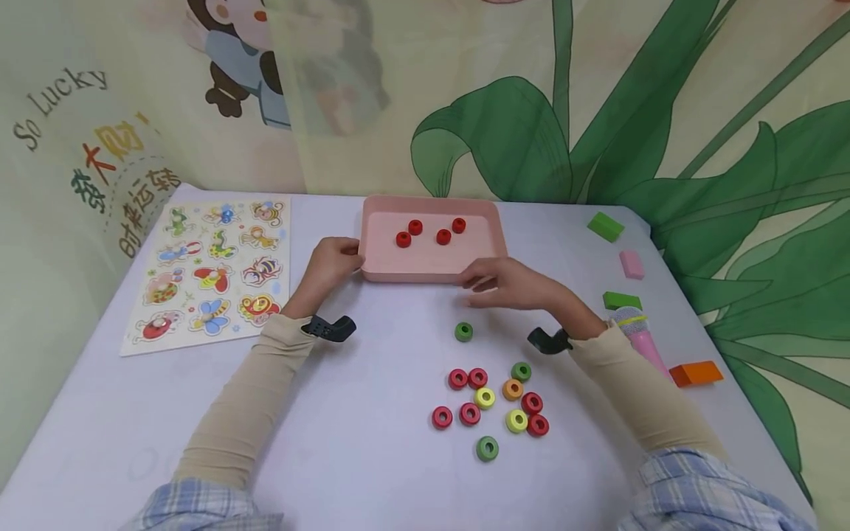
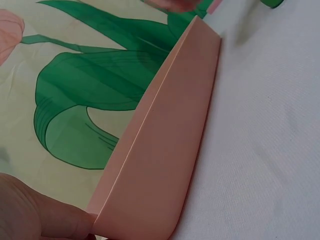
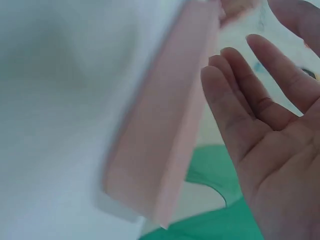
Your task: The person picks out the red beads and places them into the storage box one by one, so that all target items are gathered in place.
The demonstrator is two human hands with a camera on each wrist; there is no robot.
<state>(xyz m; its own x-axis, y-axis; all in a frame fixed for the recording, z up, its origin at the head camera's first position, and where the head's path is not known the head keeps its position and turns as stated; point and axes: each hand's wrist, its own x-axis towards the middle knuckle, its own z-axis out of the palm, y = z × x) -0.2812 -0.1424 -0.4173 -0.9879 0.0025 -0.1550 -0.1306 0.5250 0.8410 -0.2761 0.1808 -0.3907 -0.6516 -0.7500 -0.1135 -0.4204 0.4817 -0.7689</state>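
A shallow pink tray (image 1: 425,278) lies near the back of the table, with several red ring beads (image 1: 443,237) in it. My left hand (image 1: 330,267) is at the tray's left end, and its fingertips pinch the rim by the near corner, as the left wrist view shows from close by. Over the tray's near right edge hovers my right hand (image 1: 508,285). In the right wrist view its fingers (image 3: 220,92) are loosely spread with nothing between them, beside the tray wall (image 3: 165,100). Below that hand lies a green ring bead (image 1: 463,332).
Several red, yellow, green and orange ring beads (image 1: 485,399) are scattered nearer the front. At left lies an insect picture board (image 1: 212,273). Along the right stand green blocks (image 1: 606,226), a pink block (image 1: 631,265), a pink toy microphone (image 1: 643,343) and an orange block (image 1: 696,373).
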